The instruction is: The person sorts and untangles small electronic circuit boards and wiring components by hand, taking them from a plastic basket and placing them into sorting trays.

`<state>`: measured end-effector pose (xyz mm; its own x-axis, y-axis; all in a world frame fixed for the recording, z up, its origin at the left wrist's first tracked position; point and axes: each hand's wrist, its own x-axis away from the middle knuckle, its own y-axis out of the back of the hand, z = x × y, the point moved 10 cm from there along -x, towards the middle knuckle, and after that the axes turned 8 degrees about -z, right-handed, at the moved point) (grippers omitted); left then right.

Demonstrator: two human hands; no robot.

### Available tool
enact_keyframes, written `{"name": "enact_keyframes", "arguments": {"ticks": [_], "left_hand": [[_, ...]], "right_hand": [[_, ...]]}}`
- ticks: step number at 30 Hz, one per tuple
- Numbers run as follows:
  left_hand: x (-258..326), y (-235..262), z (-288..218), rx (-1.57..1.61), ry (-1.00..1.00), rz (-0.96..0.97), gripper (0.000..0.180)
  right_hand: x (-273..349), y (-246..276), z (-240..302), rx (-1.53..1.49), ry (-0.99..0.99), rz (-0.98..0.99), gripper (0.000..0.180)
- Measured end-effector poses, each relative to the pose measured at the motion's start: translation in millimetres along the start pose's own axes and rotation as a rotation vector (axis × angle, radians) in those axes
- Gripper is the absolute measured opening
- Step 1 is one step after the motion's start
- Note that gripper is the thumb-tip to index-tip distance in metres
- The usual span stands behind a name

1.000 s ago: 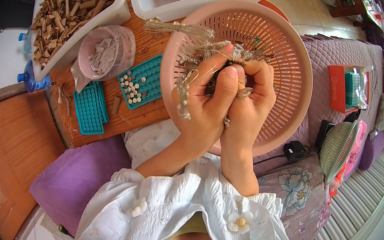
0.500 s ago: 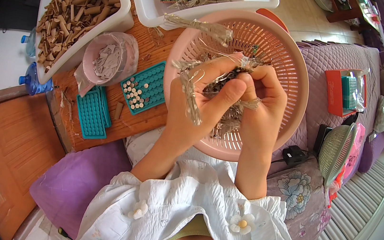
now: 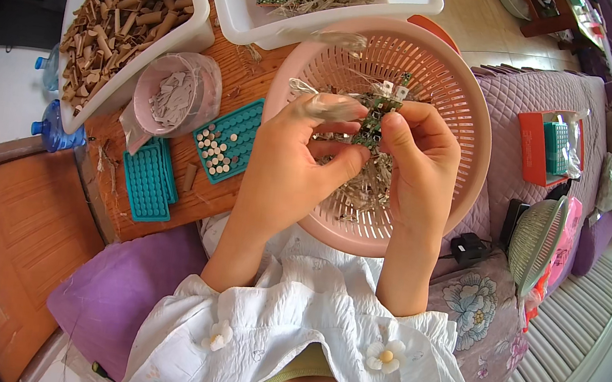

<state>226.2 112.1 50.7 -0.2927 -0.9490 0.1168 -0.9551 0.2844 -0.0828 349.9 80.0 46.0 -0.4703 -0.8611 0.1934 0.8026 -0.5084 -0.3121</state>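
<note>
Over the pink slotted basket (image 3: 473, 135), both my hands are on a narrow green circuit-board strip (image 3: 378, 114) with small metal parts at its upper end. My right hand (image 3: 424, 148) pinches it between thumb and fingers. My left hand (image 3: 303, 152) is closed at its other side, thumb and fingertips against it. Pale bundles of thin wire (image 3: 335, 109) hang about the left fingers; another, blurred by motion, sticks out over the basket's far left rim. More wire bundles (image 3: 359, 194) lie in the basket beneath, partly hidden by my hands.
Left on the wooden table (image 3: 106, 166) are teal trays (image 3: 147, 179), one holding small round discs (image 3: 211, 153), a pink bowl (image 3: 172, 98) of pale scraps and a white bin (image 3: 203, 33) of brown tube pieces. A white tray (image 3: 242, 27) with boards and wire bundles stands behind.
My left hand has shifted left and turned, its fingers spreading from the right hand. More of the green board strip shows between them. The wire bundles have swung.
</note>
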Motion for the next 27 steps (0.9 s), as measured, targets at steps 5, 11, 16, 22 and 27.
{"name": "enact_keyframes", "arguments": {"ticks": [5,11,16,22,27], "left_hand": [[1.7,-6.1,-5.0,0.017,-0.033,0.033,0.038],[18.0,-12.8,-44.8,-0.397,-0.438,-0.027,0.034],[35.1,-17.1,-67.2,-0.532,-0.712,-0.149,0.033],[49.1,-23.0,-76.7,-0.476,-0.841,-0.145,0.032],[59.9,-25.8,-89.9,-0.541,-0.992,-0.191,0.031]], "right_hand": [[1.6,1.4,1.8,-0.078,0.063,0.045,0.011],[11.0,2.6,15.5,-0.335,0.171,0.183,0.009],[14.5,1.3,10.9,-0.501,0.159,0.259,0.012],[22.4,-8.0,23.2,-0.642,0.160,0.383,0.018],[29.8,-13.6,35.7,-0.594,0.200,0.460,0.020]]}}
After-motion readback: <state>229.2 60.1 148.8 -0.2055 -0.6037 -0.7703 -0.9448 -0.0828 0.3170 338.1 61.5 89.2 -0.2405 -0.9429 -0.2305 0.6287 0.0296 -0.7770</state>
